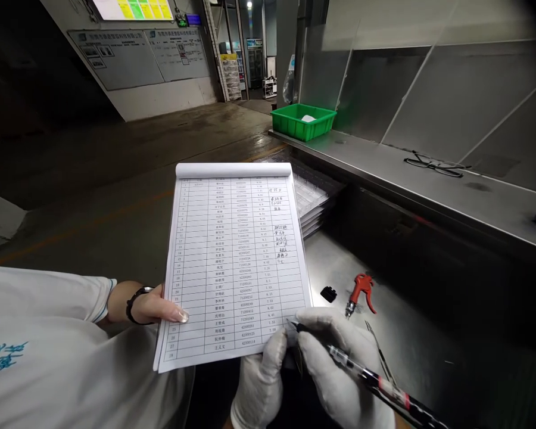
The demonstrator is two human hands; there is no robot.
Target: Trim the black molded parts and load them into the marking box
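Observation:
A pad of printed sheets (232, 256), its top page rolled back, is held up in front of me. The page carries a table of names and numbers, with handwriting in the right column. My left hand (261, 381), in a white glove, pinches the pad's lower edge, thumb on top; the fingers beneath are hidden. My right hand (339, 363), also in a white glove, is closed around a black pen (375, 381). The pen's tip is at the lower right of the table; whether it touches the paper I cannot tell.
Another person's bare hand (158, 310) grips the pad's left side. On the metal bench lie a red air blow gun (361, 292), a small black part (328, 294) and tweezers (381, 351). Stacked clear trays (315, 193), a green bin (301, 124) and glasses (435, 164) are farther back.

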